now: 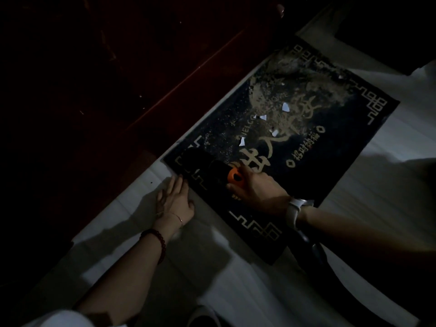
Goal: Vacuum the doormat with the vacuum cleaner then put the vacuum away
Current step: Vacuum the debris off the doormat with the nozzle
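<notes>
The vacuuming step is underway: the right hand [256,187] is gripping the vacuum cleaner [212,172] over the doormat's [342,147] near corner while the left hand [174,200] is lying flat and released at its edge (likely steadying it), and the sweep needs carrying toward the dirt and paper scraps [285,106] farther along.

vacuum cleaner [203,169] nozzle lost in shadow, doormat [330,147] far corner dark

The doormat [295,147] at centre frame looks like dark, matt, short-pile cloth with gold print, its upper half dusted with gritty dirt and white paper-like scraps [285,106]. The vacuum cleaner [212,172] shows matt black and smooth orange plastic. The pale floor [389,185] seems smooth; the red door [118,79] at upper left is faintly glossy.
</notes>
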